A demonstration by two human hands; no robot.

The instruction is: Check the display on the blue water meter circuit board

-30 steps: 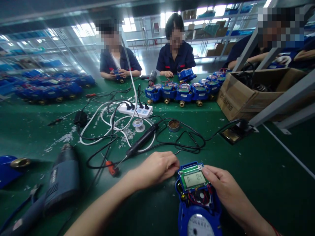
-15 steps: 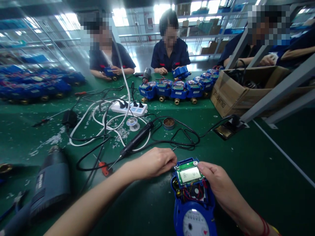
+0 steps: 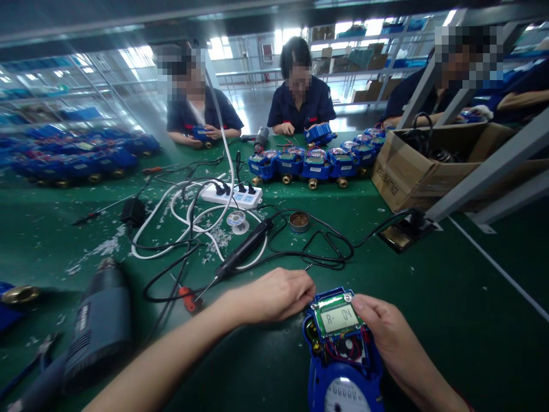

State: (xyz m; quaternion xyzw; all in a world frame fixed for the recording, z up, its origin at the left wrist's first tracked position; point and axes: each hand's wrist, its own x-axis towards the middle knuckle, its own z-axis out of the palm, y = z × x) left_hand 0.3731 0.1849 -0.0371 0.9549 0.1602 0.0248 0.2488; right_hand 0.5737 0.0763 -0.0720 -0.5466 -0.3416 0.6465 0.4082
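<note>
"A- 04" on the display (image 3: 338, 316) of the blue meter (image 3: 343, 360); box lettering unreadable

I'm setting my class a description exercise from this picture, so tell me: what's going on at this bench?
A person holds an opened blue water meter on the green table. The left hand touches the upper left corner of its green circuit board with an LCD screen, which reads "A- 04"; the right hand steadies the right side. A black soldering iron lies just beyond. Across the table, other workers in navy uniforms handle similar meters.
</note>
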